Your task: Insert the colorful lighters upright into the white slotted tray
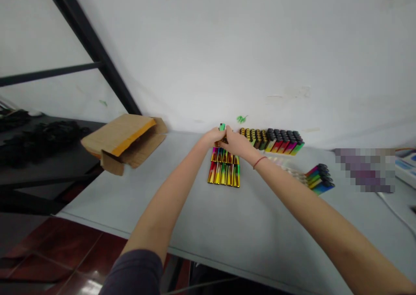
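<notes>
Well, a brown cardboard box (121, 141) sits open at the far left end of the gray table (260, 230). Next come the left hand (209, 136) and the right hand (237, 142). They are close together, closed on a lighter with a green top (222, 126) that pokes up between them. Just below the hands lie neat rows of shiny lighters (223, 173). To the right, a long row of lighters with dark tops (271, 141) stands by the wall (227, 47), and a small pile of lighters (320, 178) lies farther on. Lighters are smooth, so the one in the hands could slip if the hold gets loose. It could fall on the rows and knock them crooked. A bump from a wrist could do that too.
</notes>
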`<state>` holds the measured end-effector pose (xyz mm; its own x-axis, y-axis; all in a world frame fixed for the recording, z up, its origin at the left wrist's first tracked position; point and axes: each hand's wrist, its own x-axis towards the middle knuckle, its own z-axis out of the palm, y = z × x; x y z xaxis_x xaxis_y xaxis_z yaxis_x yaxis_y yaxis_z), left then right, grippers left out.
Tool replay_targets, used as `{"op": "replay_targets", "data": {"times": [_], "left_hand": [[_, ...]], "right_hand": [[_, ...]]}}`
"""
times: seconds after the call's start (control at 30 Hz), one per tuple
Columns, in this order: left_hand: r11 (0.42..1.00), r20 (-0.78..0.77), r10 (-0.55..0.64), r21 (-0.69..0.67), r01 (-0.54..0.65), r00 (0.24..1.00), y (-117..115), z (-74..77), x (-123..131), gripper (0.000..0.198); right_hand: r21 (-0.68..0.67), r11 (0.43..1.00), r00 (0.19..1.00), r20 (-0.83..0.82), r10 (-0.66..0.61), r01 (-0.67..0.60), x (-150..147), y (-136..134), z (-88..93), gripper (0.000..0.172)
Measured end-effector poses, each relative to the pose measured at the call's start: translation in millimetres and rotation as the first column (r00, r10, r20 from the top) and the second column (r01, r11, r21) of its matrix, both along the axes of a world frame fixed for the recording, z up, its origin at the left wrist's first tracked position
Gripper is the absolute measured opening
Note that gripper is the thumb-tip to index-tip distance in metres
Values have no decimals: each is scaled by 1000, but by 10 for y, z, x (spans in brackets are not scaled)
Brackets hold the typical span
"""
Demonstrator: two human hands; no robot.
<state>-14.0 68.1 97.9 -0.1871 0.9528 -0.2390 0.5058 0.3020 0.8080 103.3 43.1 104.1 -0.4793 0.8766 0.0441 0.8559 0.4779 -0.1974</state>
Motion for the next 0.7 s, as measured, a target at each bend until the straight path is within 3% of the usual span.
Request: {"op": "replay_targets", "data": {"times": [0.1,0.2,0.43,0.57,0.7], "left_hand": [[994,-173,-99,-55,91,980,112,-50,20,21],[988,-385,-152,-56,141,910,147,-105,31,23],[987,-511,-10,135,91,860,-7,-231,93,33],[983,-632,-22,128,132,775,-117,-230,179,38],[985,-702,-56,78,155,710,-164,-199,218,40]], "right_hand": [[83,996,988,151,13,-26,-22,43,5,42],[168,983,976,216,33,-70,14,17,-66,32],[345,916,965,226,133,-207,199,17,-285,30],[421,853,947,220,233,-308,291,77,-357,30],[421,843,940,200,275,-336,325,106,-363,33]]}}
